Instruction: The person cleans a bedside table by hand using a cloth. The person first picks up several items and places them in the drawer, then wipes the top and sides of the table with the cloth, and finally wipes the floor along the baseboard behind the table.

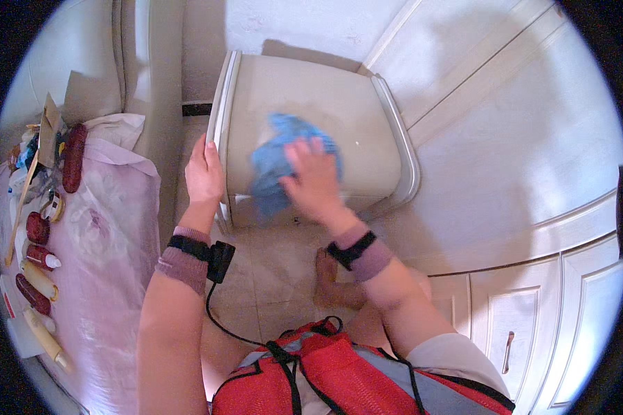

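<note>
A low cream bedside cabinet (316,88) stands on the floor in front of me, its raised sides trimmed with shiny strips. Its top looks smooth. My right hand (314,181) lies palm down on a crumpled blue cloth (271,161), pressing it against the cabinet top. Hand and cloth are blurred. The cloth reaches down to the front edge of the top. At the cabinet's left side panel (222,114), my left hand (205,174) grips the edge, its thumb near the rim and its other fingers along the outer face.
A plastic-covered pink surface (114,280) at left carries several bottles, tubes and a dark red sausage-shaped item (75,158). Behind the cabinet is a pale wall (301,26). Pale cupboard doors (514,316) line the right. My bare foot (327,275) rests on the tiled floor (244,280).
</note>
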A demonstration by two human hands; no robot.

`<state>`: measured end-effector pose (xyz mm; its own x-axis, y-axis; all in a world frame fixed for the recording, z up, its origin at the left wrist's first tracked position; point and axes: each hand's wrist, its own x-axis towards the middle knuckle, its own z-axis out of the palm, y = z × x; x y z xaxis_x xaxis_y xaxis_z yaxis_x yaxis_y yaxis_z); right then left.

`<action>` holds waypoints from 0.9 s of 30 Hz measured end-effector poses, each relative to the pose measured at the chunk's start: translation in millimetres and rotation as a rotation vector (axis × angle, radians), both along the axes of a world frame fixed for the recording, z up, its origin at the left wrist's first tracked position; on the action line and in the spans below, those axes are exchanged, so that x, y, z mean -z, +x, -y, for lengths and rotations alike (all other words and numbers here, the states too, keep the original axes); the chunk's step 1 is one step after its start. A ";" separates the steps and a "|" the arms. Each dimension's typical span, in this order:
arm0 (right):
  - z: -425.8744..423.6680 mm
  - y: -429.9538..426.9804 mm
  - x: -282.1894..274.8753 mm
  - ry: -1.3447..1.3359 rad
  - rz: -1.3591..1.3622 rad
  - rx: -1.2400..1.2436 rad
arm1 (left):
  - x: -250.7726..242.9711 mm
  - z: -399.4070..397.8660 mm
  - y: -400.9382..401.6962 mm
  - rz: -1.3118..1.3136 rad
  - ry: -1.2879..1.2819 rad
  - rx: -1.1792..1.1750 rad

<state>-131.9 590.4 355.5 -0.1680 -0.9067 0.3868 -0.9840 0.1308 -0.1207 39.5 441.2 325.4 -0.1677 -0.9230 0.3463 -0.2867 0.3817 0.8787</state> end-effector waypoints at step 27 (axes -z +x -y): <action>-71.5 -70.6 77.4 -0.034 -0.060 0.306 | -4.2 -1.2 -5.9 0.016 0.013 -0.026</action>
